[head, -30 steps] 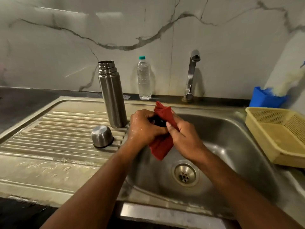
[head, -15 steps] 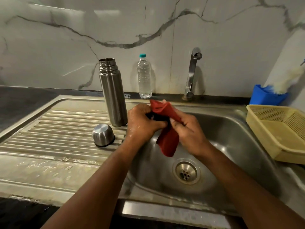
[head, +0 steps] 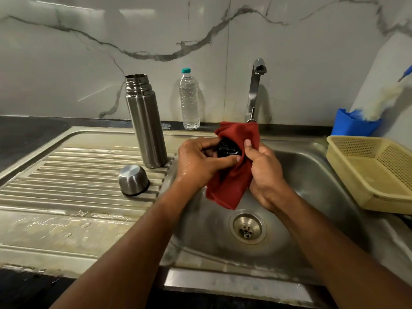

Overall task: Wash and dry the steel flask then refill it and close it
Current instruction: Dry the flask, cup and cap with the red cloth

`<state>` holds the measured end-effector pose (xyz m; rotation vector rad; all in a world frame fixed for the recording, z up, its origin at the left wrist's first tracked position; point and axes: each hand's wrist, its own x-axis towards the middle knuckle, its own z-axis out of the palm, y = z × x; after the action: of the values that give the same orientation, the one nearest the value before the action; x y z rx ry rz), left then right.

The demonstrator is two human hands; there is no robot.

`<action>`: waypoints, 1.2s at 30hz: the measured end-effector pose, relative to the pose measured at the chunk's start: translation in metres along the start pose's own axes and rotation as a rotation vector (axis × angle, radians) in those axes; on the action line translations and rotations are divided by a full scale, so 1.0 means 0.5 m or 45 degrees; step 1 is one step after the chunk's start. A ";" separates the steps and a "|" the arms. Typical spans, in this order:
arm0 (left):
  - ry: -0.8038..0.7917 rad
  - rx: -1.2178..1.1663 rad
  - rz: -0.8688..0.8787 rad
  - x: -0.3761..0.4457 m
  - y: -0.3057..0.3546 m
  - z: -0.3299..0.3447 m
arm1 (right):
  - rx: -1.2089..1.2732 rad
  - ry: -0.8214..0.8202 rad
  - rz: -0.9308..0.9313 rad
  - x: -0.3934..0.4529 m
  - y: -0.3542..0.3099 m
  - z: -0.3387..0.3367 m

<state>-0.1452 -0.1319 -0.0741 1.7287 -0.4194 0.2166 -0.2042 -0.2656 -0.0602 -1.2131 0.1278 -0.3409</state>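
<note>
The steel flask (head: 146,123) stands upright and uncapped on the ribbed drainboard (head: 66,175). Its steel cup lid (head: 133,180) lies mouth-down in front of it. Over the sink basin (head: 312,186), my left hand (head: 200,162) grips a black inner stopper (head: 228,148). My right hand (head: 265,172) pinches a red cloth (head: 231,184) that is wrapped round the stopper. The cloth hides most of the stopper. A clear water bottle (head: 189,101) with a teal cap stands at the wall.
A steel tap (head: 254,90) rises behind the basin, and the drain (head: 246,228) lies below my hands. A yellow plastic basket (head: 374,172) sits at the right, with a blue holder (head: 352,123) behind it. Water drops lie on the near drainboard.
The cloth has been shifted round the stopper, so more of the black stopper shows at the top. My hands stay over the basin, a little further right.
</note>
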 end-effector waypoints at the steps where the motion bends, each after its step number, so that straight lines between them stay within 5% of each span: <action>1: 0.008 -0.011 -0.026 0.001 0.001 0.002 | -0.016 -0.005 -0.015 -0.002 0.003 0.000; 6: 0.271 -0.048 -0.152 0.018 -0.008 -0.035 | -0.421 -0.172 -0.194 -0.030 0.021 0.028; 12: -0.084 0.031 -0.085 -0.006 0.013 0.012 | -0.063 0.138 0.117 0.000 -0.003 0.005; 18: 0.237 0.050 -0.247 0.030 -0.035 -0.043 | -0.268 -0.073 -0.001 -0.018 -0.002 0.015; 24: 0.186 -0.069 -0.163 0.028 -0.017 -0.028 | -0.151 0.625 0.217 0.036 0.005 -0.044; 28: -0.013 0.095 -0.052 0.019 -0.030 -0.013 | -0.407 0.285 -0.053 0.013 0.024 -0.007; 31: 0.062 0.070 -0.053 0.022 -0.032 -0.022 | -0.695 -0.048 -0.274 -0.017 0.034 0.017; 36: 0.024 0.020 -0.014 0.018 -0.015 -0.026 | -0.587 -0.071 -0.311 -0.018 0.014 0.018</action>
<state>-0.1331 -0.1193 -0.0750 1.7428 -0.3952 0.2291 -0.2090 -0.2525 -0.0644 -1.6996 0.0071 -0.5077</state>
